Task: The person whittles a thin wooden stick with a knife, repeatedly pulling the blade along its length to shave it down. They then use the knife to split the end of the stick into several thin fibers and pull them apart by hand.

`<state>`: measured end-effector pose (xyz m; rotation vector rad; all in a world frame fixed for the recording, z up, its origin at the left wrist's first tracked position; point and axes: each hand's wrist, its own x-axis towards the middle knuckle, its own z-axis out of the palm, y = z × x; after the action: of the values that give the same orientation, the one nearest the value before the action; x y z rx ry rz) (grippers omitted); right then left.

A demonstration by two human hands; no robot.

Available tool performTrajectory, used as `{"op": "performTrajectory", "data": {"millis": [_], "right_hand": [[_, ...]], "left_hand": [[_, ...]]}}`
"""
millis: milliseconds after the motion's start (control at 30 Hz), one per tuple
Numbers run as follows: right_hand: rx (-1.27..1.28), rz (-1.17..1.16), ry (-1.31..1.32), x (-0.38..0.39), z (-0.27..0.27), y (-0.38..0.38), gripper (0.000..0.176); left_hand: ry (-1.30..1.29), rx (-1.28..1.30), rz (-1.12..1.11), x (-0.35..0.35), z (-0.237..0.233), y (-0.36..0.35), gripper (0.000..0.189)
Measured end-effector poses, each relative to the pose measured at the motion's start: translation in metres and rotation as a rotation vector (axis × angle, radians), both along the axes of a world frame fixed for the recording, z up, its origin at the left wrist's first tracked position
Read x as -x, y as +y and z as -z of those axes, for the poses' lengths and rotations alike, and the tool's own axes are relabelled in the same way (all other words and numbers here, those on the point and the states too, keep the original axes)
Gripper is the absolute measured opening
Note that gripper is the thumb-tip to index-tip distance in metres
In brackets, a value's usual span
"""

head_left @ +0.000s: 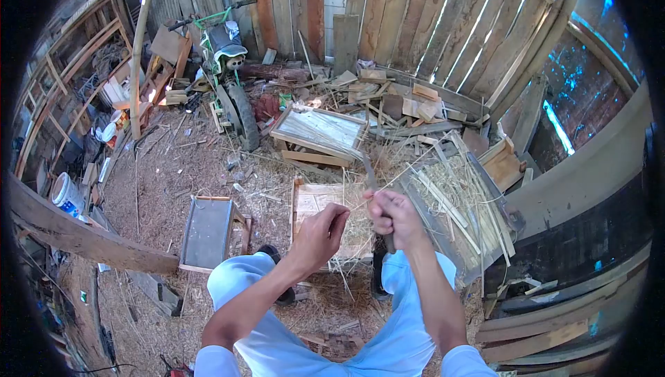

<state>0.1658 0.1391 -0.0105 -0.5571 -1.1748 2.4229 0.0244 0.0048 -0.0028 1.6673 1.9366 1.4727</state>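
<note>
While both forearms reach forward over the spread knees [239,274], I see the two hands meet almost fingertip to fingertip, the right one slightly farther out. The right hand [393,218] is closed in a fist around the handle of a knife [370,173], whose long, narrow blade points away from the body, its butt showing below the fist. The left hand [321,238] is bent at the wrist, its back uppermost, with thumb and fingers pinched together on a thin strip [357,204]. That strip bridges the short gap between the hands and meets the right hand near the base of the blade; I cannot tell whether it touches the edge.

Below the hands I have a shallow wooden tray [315,198] with a pale bottom, littered with straw-like shavings. Just right of the right hand, a bundle of split strips [450,204] lies on a dark board [413,195]. Well to the left of the left hand stands a low, dark-topped stool [206,228]. Beyond both hands, the knife tip overlaps a pale-topped wooden frame [318,128] in my view.
</note>
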Motion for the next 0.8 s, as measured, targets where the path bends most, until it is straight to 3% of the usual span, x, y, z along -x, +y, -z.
{"op": "performTrajectory", "data": {"millis": [167,300,367,433,567,700,767,800], "right_hand": [[-0.005,0.069,0.03,-0.008,-0.003,0.013,0.028],[-0.097,-0.114,-0.052,0.004,-0.003,-0.013,0.026],[-0.147,-0.049,-0.057,-0.007,0.0,0.008,0.023],[-0.067,0.271,0.006,-0.024,-0.001,0.043,0.023],[-0.007,0.378,0.089,-0.037,0.001,0.054,0.027],[-0.096,0.12,0.031,-0.018,-0.003,0.009,0.028],[-0.241,-0.157,-0.076,-0.003,0.0,-0.01,0.031],[-0.241,-0.158,-0.074,0.001,0.002,-0.012,0.031]], "left_hand": [[0.006,-0.039,0.029,0.001,0.005,0.0,0.009],[0.021,0.004,0.028,0.001,0.001,0.0,0.008],[0.009,-0.009,0.009,0.003,-0.001,-0.003,0.008],[0.014,-0.004,0.025,0.006,-0.003,-0.007,0.009],[-0.021,0.049,0.066,0.01,0.001,-0.009,0.01],[-0.14,0.256,0.106,0.016,0.015,0.0,0.013],[-0.56,0.217,0.208,0.016,0.03,0.006,0.017],[-0.558,0.217,0.206,0.016,0.023,0.005,0.017]]}}
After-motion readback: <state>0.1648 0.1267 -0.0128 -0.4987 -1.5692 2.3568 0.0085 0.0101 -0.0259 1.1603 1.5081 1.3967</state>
